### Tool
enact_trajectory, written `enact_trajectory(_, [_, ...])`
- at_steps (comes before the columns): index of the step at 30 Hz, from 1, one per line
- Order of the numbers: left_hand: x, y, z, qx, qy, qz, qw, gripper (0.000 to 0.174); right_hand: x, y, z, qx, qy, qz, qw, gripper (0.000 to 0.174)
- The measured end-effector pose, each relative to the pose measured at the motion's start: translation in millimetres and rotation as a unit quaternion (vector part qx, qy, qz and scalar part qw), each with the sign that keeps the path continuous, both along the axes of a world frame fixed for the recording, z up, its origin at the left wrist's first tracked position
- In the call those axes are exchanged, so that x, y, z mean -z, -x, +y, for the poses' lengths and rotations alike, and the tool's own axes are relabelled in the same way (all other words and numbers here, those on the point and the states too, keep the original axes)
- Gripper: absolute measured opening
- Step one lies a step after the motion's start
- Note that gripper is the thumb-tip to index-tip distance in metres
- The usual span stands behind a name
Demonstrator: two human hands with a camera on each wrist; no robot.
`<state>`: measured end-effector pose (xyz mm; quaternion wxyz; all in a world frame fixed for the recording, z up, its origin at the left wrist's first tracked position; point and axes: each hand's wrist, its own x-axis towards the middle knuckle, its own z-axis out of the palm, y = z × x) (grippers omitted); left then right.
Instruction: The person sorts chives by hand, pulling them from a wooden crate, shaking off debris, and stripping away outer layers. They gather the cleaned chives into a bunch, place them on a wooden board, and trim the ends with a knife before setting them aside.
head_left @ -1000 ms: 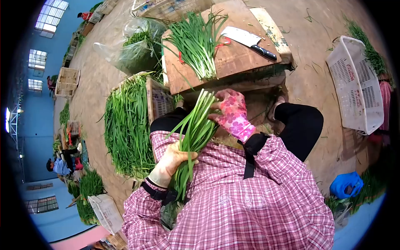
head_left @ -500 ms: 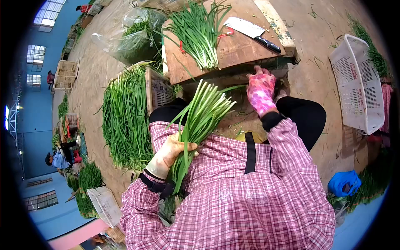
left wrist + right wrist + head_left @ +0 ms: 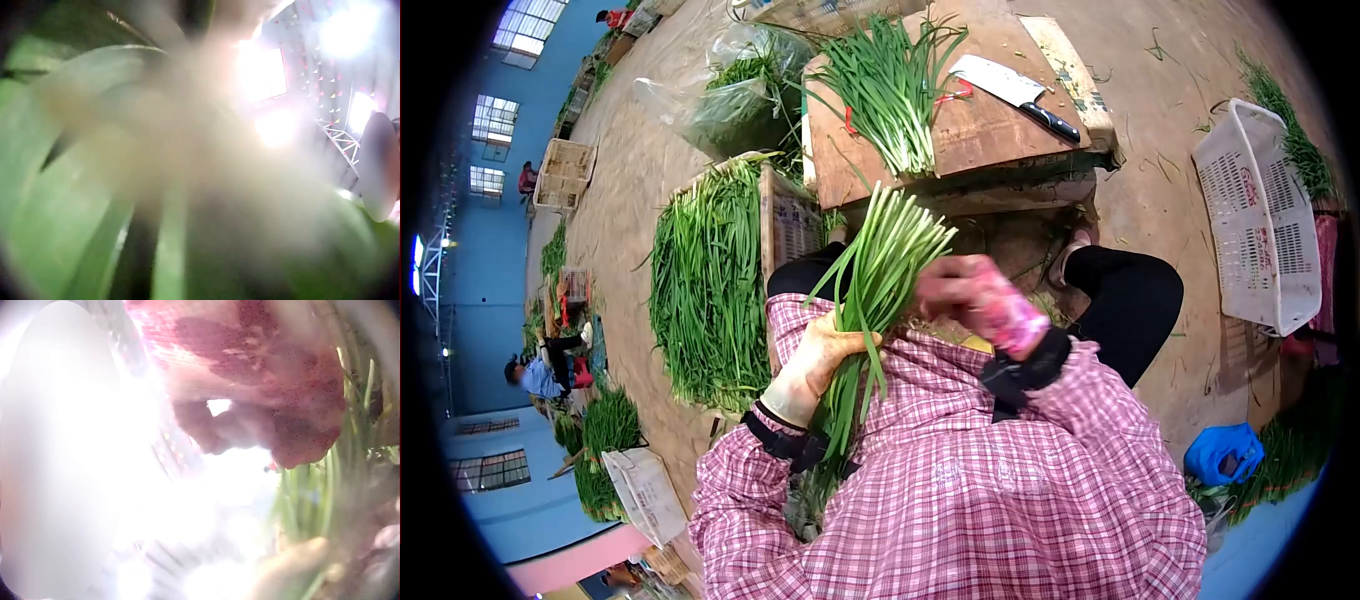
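Observation:
A bunch of long green stalks (image 3: 890,250) with pale ends fans upward over the lap in the head view. My left hand (image 3: 815,362), in a pale glove, grips it low down, the thumb across the leaves. Beside the bunch on the right is my right hand (image 3: 980,300), in a pink flowered glove and blurred by motion. In the right wrist view the right hand (image 3: 262,381) has bent fingers near the stalks (image 3: 309,494); whether it pinches any is not clear. Blurred green leaves (image 3: 62,219) fill much of the left wrist view.
A wooden board (image 3: 990,130) in front bears another stalk bunch (image 3: 890,90), a cleaver (image 3: 1000,82) and red ties. A crate heaped with greens (image 3: 710,290) stands left, a clear bag (image 3: 740,110) behind it. At right are a white crate (image 3: 1260,220) and a blue bag (image 3: 1225,455).
My right hand went from the bunch out to the right, near the board's front edge, then came back beside the bunch. The left hand keeps its grip, and the pale ends stand more spread than at first.

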<state>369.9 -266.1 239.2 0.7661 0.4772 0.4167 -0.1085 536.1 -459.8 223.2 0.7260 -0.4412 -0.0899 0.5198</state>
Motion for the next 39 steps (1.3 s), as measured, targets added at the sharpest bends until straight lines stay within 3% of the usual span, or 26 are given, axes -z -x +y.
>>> enact_trajectory(2, [-2.0,-1.6,3.2,-0.012,0.01,0.006,1.0,0.025,2.4,-27.0,-32.1,-0.006,-0.213,-0.069,0.975,0.014])
enact_trajectory(3, [-16.6,-4.9,1.5,0.011,-0.006,0.029,0.999,0.024,24.3,-50.0,-47.1,-0.101,-0.225,-0.094,0.965,0.016])
enact_trajectory(4, [-18.3,-3.6,5.9,0.039,-0.01,0.02,0.999,0.024,-4.4,-63.2,-53.8,-0.178,0.05,-0.274,0.944,0.018])
enact_trajectory(5, [-21.7,-6.5,3.5,0.04,-0.022,0.009,0.999,0.024,21.8,-58.2,-48.2,-0.087,0.178,-0.448,0.872,0.02])
enact_trajectory(6, [-25.5,-8.3,1.1,0.043,-0.034,0.0,0.998,0.024,48.0,-52.3,-40.6,0.009,0.297,-0.593,0.749,0.022])
enact_trajectory(7, [-23.4,-7.1,2.1,0.035,-0.02,-0.001,0.999,0.025,38.8,-51.0,-34.1,0.043,0.283,-0.536,0.794,0.023])
enact_trajectory(11, [-25.2,-1.6,2.1,0.024,0.017,-0.038,0.999,0.032,65.3,-55.5,-18.3,0.091,0.281,-0.4,0.867,0.03])
enact_trajectory(15, [-31.2,-5.2,-1.5,0.026,0.014,-0.053,0.998,0.031,48.6,-26.9,-5.0,0.176,0.226,-0.396,0.873,0.021])
enact_trajectory(16, [-29.6,-3.5,0.3,0.025,0.012,-0.046,0.999,0.029,34.8,-14.7,-3.2,0.161,0.169,-0.368,0.9,0.02])
enact_trajectory(18, [-30.1,-6.4,0.1,0.043,-0.014,-0.015,0.999,0.029,30.9,2.3,8.9,0.146,0.087,-0.561,0.81,0.025])
enact_trajectory(20, [-34.3,-10.4,-10.6,-0.001,-0.014,-0.013,1.0,0.033,15.9,13.5,21.4,0.082,0.121,-0.62,0.771,0.032])
enact_trajectory(22, [-22.5,-8.4,-15.0,-0.013,-0.022,-0.039,0.999,0.036,34.9,18.9,33.1,0.074,0.139,-0.631,0.76,0.034])
enact_trajectory(24, [-11.9,-3.1,-14.7,-0.019,-0.032,-0.051,0.998,0.038,41.1,20.9,40.0,0.031,0.186,-0.588,0.787,0.03])
enact_trajectory(27, [-5.7,-1.7,-13.9,-0.012,-0.048,-0.051,0.997,0.038,33.9,15.2,35.0,-0.028,0.185,-0.421,0.888,0.022])
enact_trajectory(30, [-11.9,-3.5,-12.1,-0.003,-0.031,-0.048,0.998,0.036,25.0,9.1,15.8,-0.127,0.004,-0.264,0.956,0.019])
enact_trajectory(33, [-25.6,-7.8,-11.1,-0.005,-0.018,-0.056,0.998,0.029,5.9,6.4,-11.6,-0.22,-0.104,-0.334,0.911,0.011])
enact_trajectory(34, [-26.6,-7.2,-10.5,-0.012,-0.023,-0.062,0.998,0.026,-28.1,-5.1,-31.4,-0.232,-0.165,-0.335,0.898,0.01])
enact_trajectory(35, [-38.2,-5.1,-9.1,0.025,-0.025,-0.076,0.996,0.025,-43.6,-14.3,-43.5,-0.256,-0.14,-0.335,0.896,0.01])
enact_trajectory(37, [-44.7,0.9,-8.0,-0.032,-0.012,-0.032,0.999,0.024,-44.6,-34.5,-54.3,-0.312,-0.04,-0.307,0.899,0.012])
enact_trajectory(38, [-46.7,5.5,-10.6,-0.06,-0.004,-0.01,0.998,0.024,-18.9,-37.9,-52.8,-0.293,0.1,-0.386,0.869,0.015])
enact_trajectory(39, [-47.6,14.3,-20.1,-0.073,-0.07,-0.071,0.992,0.025,7.0,-38.8,-45.8,-0.266,0.259,-0.598,0.711,0.018])
